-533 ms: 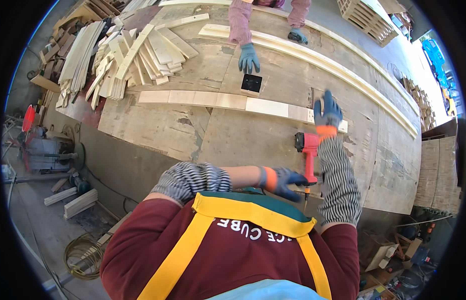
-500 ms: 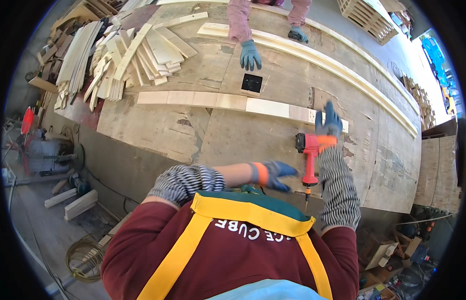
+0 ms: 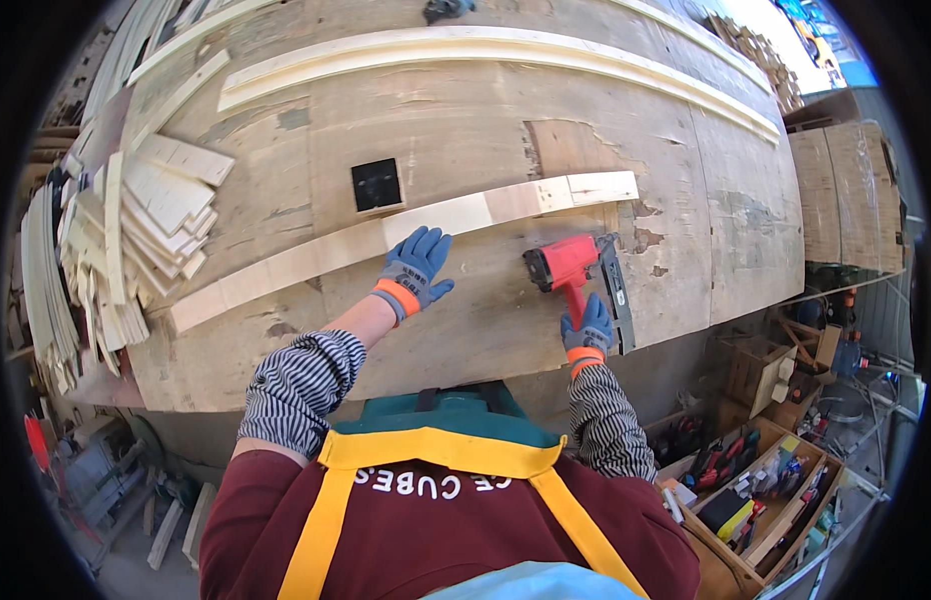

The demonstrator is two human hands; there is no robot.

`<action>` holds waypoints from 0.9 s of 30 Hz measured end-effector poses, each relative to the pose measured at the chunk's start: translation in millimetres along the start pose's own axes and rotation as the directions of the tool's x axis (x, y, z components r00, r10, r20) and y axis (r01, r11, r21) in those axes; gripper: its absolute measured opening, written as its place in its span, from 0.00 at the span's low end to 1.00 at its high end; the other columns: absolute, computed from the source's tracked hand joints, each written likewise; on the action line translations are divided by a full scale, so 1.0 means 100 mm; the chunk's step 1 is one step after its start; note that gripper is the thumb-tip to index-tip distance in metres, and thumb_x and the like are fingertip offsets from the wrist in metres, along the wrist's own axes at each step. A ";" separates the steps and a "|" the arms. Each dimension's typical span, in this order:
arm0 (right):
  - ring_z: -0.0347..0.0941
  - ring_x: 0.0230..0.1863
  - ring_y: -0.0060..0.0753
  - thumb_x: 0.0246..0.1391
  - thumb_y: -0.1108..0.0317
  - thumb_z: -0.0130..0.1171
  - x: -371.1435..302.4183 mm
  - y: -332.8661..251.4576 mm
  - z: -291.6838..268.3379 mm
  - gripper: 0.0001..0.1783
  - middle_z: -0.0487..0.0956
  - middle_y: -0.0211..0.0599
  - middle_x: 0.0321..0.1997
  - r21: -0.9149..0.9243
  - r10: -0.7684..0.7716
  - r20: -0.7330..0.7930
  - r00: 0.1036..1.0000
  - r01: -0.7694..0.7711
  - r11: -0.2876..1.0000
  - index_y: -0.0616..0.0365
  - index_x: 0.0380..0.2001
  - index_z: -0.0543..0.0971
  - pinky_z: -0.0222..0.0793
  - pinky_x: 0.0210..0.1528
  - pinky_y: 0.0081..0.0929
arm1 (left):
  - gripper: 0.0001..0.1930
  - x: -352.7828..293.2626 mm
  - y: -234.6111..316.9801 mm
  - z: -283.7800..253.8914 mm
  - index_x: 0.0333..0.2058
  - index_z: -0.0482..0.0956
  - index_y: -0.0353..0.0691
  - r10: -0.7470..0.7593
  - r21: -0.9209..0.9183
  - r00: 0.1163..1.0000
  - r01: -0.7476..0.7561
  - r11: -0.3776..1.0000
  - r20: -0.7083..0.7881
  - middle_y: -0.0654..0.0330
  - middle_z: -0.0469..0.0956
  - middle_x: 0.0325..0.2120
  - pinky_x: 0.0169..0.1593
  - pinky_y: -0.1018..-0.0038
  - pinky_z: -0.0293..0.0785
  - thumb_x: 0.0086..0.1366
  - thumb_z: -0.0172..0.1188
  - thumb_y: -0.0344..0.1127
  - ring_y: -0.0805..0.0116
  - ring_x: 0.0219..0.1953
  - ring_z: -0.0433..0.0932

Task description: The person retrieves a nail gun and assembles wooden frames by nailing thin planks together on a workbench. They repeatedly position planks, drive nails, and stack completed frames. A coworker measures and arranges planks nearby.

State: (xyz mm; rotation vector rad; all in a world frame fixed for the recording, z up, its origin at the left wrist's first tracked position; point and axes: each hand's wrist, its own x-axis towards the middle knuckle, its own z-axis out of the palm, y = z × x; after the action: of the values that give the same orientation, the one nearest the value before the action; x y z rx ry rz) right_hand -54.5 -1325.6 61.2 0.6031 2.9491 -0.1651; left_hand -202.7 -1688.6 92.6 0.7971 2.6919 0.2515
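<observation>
On my screen the left hand (image 3: pixel 414 272), in a blue glove with an orange cuff, lies flat with the fingers spread open on the long pale wood strip (image 3: pixel 386 238). It holds nothing; it only presses on the strip near its middle. The strip runs across the big worn plywood table (image 3: pixel 466 130) from about 8 o'clock to 2 o'clock of the hand.

The right hand (image 3: pixel 589 333), in the same kind of glove, is closed around the handle of the red nail gun (image 3: pixel 568 268). The gun is at 3 o'clock from the left hand, just below the right part of the strip; I cannot tell if its nose touches the wood.

A small black square (image 3: pixel 377 184) sits on the table at 12 o'clock from the left hand, just above the strip. A pile of short wood slats (image 3: pixel 136 230) is at 9 o'clock. Two long curved pale strips (image 3: pixel 486 45) lie along the far side. An open box with tools (image 3: pixel 756 490) stands low at 5 o'clock.
</observation>
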 end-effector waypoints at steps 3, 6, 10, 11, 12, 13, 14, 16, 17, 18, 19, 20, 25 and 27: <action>0.69 0.57 0.56 0.44 0.49 0.67 0.32 -0.10 -0.08 0.51 0.72 0.52 0.58 -0.023 0.078 0.168 0.983 -0.076 0.997 0.55 0.67 0.56 0.65 0.58 0.46 | 0.43 0.53 0.23 0.02 0.67 0.56 0.45 0.013 0.077 1.000 -0.014 0.997 0.014 0.56 0.54 0.68 0.68 0.56 0.50 0.59 0.53 0.64 0.53 0.69 0.50; 0.73 0.53 0.58 0.46 0.51 0.66 0.57 -0.22 -0.13 0.54 0.75 0.55 0.54 0.030 0.203 0.452 0.869 -0.242 0.970 0.53 0.70 0.48 0.67 0.56 0.47 | 0.47 0.97 0.44 0.08 0.68 0.52 0.45 -0.061 0.133 0.996 0.052 0.990 0.066 0.55 0.52 0.68 0.69 0.58 0.48 0.57 0.55 0.65 0.54 0.70 0.49; 0.71 0.55 0.61 0.47 0.61 0.66 0.51 -0.09 0.18 0.53 0.75 0.56 0.55 0.326 0.102 0.342 0.934 -0.220 0.919 0.53 0.70 0.47 0.67 0.56 0.43 | 0.54 1.49 0.57 0.28 0.69 0.48 0.45 -0.148 0.124 0.989 0.150 0.981 -0.021 0.55 0.54 0.67 0.68 0.57 0.48 0.51 0.61 0.66 0.55 0.69 0.52; 0.72 0.54 0.61 0.47 0.61 0.66 0.48 -0.02 0.23 0.53 0.75 0.57 0.54 0.392 0.076 0.321 0.944 -0.206 0.897 0.52 0.71 0.46 0.68 0.55 0.44 | 0.53 1.61 0.61 0.28 0.68 0.50 0.44 -0.180 0.111 0.984 0.179 0.978 -0.001 0.55 0.56 0.66 0.68 0.57 0.48 0.50 0.62 0.65 0.55 0.68 0.53; 0.73 0.52 0.62 0.48 0.61 0.65 0.47 0.05 0.28 0.53 0.76 0.58 0.53 0.457 0.050 0.298 0.953 -0.188 0.869 0.52 0.71 0.46 0.69 0.54 0.44 | 0.53 1.72 0.63 0.27 0.67 0.52 0.44 -0.213 0.099 0.977 0.210 0.973 0.019 0.55 0.58 0.65 0.68 0.57 0.49 0.48 0.64 0.65 0.55 0.67 0.54; 0.74 0.51 0.62 0.48 0.61 0.65 0.48 0.10 0.33 0.52 0.76 0.58 0.51 0.519 0.025 0.273 0.962 -0.169 0.838 0.51 0.71 0.45 0.70 0.53 0.45 | 0.53 1.83 0.65 0.26 0.66 0.54 0.44 -0.247 0.089 0.968 0.243 0.966 0.038 0.56 0.59 0.64 0.68 0.57 0.49 0.47 0.65 0.65 0.55 0.66 0.56; 0.75 0.51 0.58 0.48 0.64 0.63 0.51 0.08 0.23 0.52 0.76 0.56 0.52 0.489 0.038 0.325 0.945 -0.202 0.849 0.51 0.71 0.44 0.70 0.52 0.41 | 0.52 1.88 0.61 0.32 0.63 0.59 0.45 -0.237 0.052 0.971 0.238 0.970 -0.037 0.56 0.63 0.60 0.67 0.56 0.51 0.43 0.69 0.63 0.55 0.64 0.59; 0.76 0.51 0.54 0.48 0.67 0.63 0.57 0.21 0.22 0.53 0.76 0.54 0.52 0.568 -0.007 0.386 0.922 -0.232 0.790 0.52 0.71 0.44 0.71 0.52 0.38 | 0.51 1.93 0.55 0.44 0.62 0.61 0.46 -0.222 0.046 0.975 0.223 0.974 -0.028 0.56 0.64 0.60 0.67 0.55 0.50 0.42 0.70 0.63 0.54 0.64 0.59; 0.76 0.51 0.52 0.47 0.68 0.63 0.59 0.26 0.19 0.53 0.77 0.53 0.52 0.604 -0.026 0.412 0.911 -0.252 0.757 0.52 0.71 0.43 0.71 0.51 0.36 | 0.50 1.94 0.53 0.46 0.61 0.62 0.47 -0.209 0.042 0.978 0.210 0.977 -0.024 0.56 0.64 0.60 0.67 0.55 0.50 0.42 0.70 0.63 0.54 0.64 0.59; 0.75 0.53 0.46 0.46 0.71 0.62 0.65 0.21 -0.09 0.53 0.75 0.52 0.53 0.649 -0.038 0.426 0.904 -0.277 0.708 0.55 0.71 0.43 0.69 0.53 0.32 | 0.50 1.94 0.52 0.48 0.61 0.62 0.47 -0.173 0.070 0.980 0.180 0.981 -0.098 0.57 0.65 0.59 0.66 0.55 0.52 0.41 0.70 0.63 0.54 0.63 0.60; 0.74 0.54 0.46 0.45 0.71 0.63 0.64 0.29 -0.08 0.53 0.74 0.52 0.55 0.701 -0.078 0.385 0.919 -0.237 0.673 0.56 0.71 0.44 0.69 0.54 0.31 | 0.50 1.89 0.52 0.50 0.61 0.63 0.47 -0.135 0.102 0.976 0.153 0.983 -0.171 0.57 0.66 0.57 0.64 0.55 0.54 0.41 0.70 0.63 0.54 0.61 0.61; 0.72 0.56 0.45 0.44 0.72 0.63 0.63 0.42 -0.11 0.53 0.73 0.52 0.56 0.748 -0.116 0.338 0.934 -0.192 0.635 0.57 0.71 0.45 0.68 0.55 0.31 | 0.50 1.83 0.53 0.47 0.60 0.63 0.47 -0.094 0.133 0.965 0.129 0.983 -0.246 0.58 0.66 0.56 0.63 0.54 0.55 0.41 0.70 0.63 0.54 0.60 0.63; 0.67 0.62 0.38 0.46 0.73 0.62 0.72 0.77 -0.54 0.43 0.70 0.49 0.60 0.900 -0.263 0.226 0.938 -0.098 0.425 0.61 0.67 0.58 0.63 0.63 0.30 | 0.46 1.47 1.03 0.19 0.59 0.64 0.46 0.009 0.067 0.967 0.008 0.998 -0.255 0.58 0.69 0.48 0.51 0.56 0.64 0.43 0.67 0.62 0.57 0.49 0.69; 0.71 0.56 0.37 0.49 0.69 0.59 0.79 1.04 -0.72 0.26 0.76 0.47 0.52 0.602 -0.383 0.354 0.853 0.105 0.791 0.61 0.54 0.71 0.67 0.57 0.29 | 0.44 1.22 1.25 0.18 0.59 0.65 0.45 -0.045 0.027 0.995 0.047 0.999 -0.091 0.57 0.69 0.49 0.53 0.57 0.64 0.45 0.66 0.62 0.57 0.49 0.69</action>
State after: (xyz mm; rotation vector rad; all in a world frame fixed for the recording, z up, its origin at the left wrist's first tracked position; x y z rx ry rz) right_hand -92.9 -1191.1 112.0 0.1626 2.4593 -1.0851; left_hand -231.2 -1516.2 76.3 0.7476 2.8006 0.2440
